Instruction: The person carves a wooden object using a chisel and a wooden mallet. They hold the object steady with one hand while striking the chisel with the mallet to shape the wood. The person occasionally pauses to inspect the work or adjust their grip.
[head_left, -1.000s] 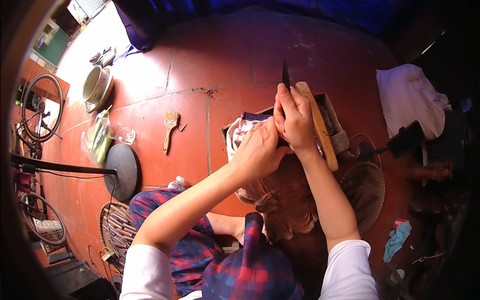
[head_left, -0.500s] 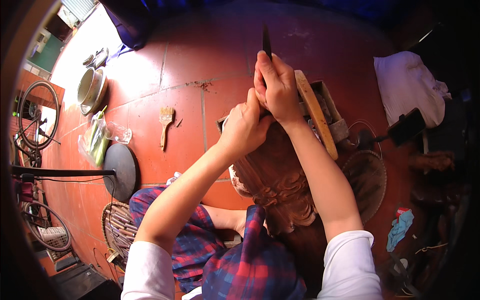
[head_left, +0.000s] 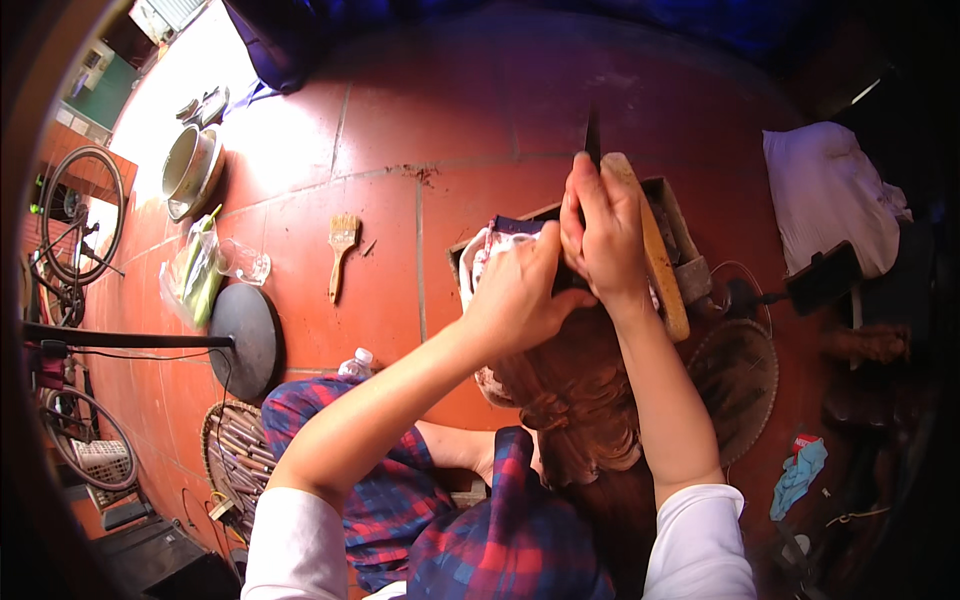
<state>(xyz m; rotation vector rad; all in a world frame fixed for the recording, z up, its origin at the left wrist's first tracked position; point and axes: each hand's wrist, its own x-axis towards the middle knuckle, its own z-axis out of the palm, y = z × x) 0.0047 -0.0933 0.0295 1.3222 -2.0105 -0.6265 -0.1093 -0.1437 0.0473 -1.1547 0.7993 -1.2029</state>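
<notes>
My right hand [head_left: 607,235] is closed around a dark, narrow blade [head_left: 593,140] whose pointed end sticks out beyond my fingers, away from me. Its other end is hidden by my hands. Close by on the left, my left hand [head_left: 520,295] is curled with its thumb toward my right hand; what its fingers grip, if anything, is hidden. Beneath both hands lies a carved brown wooden piece [head_left: 570,400]. A shallow box [head_left: 685,235] stands just past them, with a long yellowish bar [head_left: 655,255] along it. White cloth [head_left: 478,270] shows beside my left hand.
On the tiled floor to the left are a paintbrush [head_left: 341,250], a clear cup [head_left: 245,263], a round black stand base [head_left: 246,340] and a basket of wooden-handled tools [head_left: 235,450]. Right are a round woven tray [head_left: 745,375], a phone on a holder [head_left: 825,277] and a blue cloth [head_left: 798,480].
Both hands and the blade have moved toward me and a little right. The box's far edge and the white cloth show more. The view has shifted slightly.
</notes>
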